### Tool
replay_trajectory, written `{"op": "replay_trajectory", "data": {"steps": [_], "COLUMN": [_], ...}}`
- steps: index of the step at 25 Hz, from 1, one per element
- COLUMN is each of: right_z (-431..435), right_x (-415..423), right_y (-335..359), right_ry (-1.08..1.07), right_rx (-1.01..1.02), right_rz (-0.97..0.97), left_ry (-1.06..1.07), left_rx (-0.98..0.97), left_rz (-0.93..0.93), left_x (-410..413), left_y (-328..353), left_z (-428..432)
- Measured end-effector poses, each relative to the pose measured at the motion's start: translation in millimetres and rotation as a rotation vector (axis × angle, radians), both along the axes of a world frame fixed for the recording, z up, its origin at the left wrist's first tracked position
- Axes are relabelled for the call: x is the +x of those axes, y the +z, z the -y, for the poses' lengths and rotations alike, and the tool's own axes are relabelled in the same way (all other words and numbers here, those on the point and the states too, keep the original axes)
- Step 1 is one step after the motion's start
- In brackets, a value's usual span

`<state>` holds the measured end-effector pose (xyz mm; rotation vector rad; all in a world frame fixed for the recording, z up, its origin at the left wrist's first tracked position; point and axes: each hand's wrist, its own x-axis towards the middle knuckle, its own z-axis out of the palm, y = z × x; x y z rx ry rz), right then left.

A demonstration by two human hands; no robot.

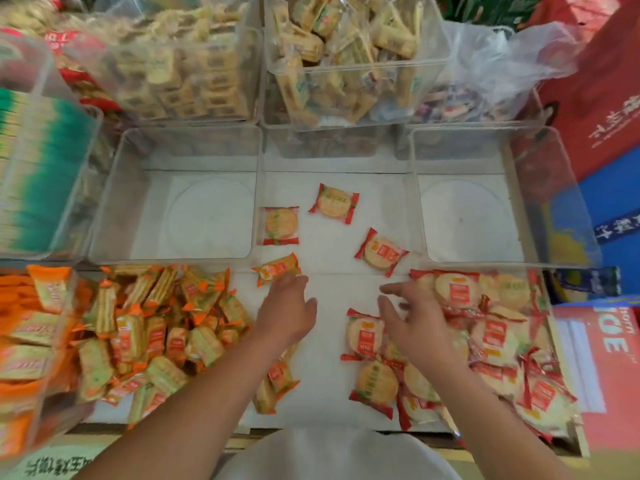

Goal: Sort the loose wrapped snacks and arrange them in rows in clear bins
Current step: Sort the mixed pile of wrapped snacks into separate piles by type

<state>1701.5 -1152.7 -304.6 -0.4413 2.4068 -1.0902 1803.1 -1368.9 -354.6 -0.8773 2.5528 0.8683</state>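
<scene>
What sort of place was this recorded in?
Probably a shop's bulk snack display or stockroom. Clear bins hold one kind of wrapped snack each, big piles of orange packs and red packs lie on a white counter, and a red bag stands at the right.

At mid-frame one empty bin [114,188] stands left and a second empty bin [467,220] right, with loose packets [334,203] lying apart on the table [329,375] between them. Behind these, along the top of the frame, two filled bins [180,74] stand side by side. A heap of cracker packets [156,334] lies lower left and a heap of round packets [491,341] lower right; between the heaps the left hand [287,306] reaches to the nearest packet [277,270], the right hand [415,320] beside it.
</scene>
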Motion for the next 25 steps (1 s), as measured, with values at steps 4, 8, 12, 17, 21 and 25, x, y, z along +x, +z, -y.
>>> {"op": "replay_trajectory", "data": {"steps": [4, 8, 12, 17, 21, 25], "right_z": [39.1, 64.9, 86.7, 90.5, 80.8, 91.6], "right_x": [-24.3, -55.2, -85.0, -117.7, -118.4, -123.8], "right_y": [-22.5, -46.9, -78.6, -99.7, -110.1, -103.1], "right_ry": [0.103, 0.161, 0.216, 0.302, 0.365, 0.236], "right_rx": [0.12, 0.202, 0.278, 0.549, 0.621, 0.478], "right_rz": [0.101, -0.037, -0.23, -0.192, -0.25, -0.171], "left_ry": [-0.3, -0.341, -0.286, -0.058, 0.079, 0.079], "left_rx": [-0.194, -0.29, -0.405, -0.226, -0.258, -0.291], "left_rz": [0.213, 0.258, 0.288, 0.064, 0.219, 0.124], "left_x": [-17.1, 21.0, 28.6, -75.4, -123.3, -130.6], "left_y": [-30.8, -45.5, -29.5, -22.7, -53.9, -62.5], "left_z": [31.1, 40.9, 41.5, 55.1, 82.1, 87.7]}}
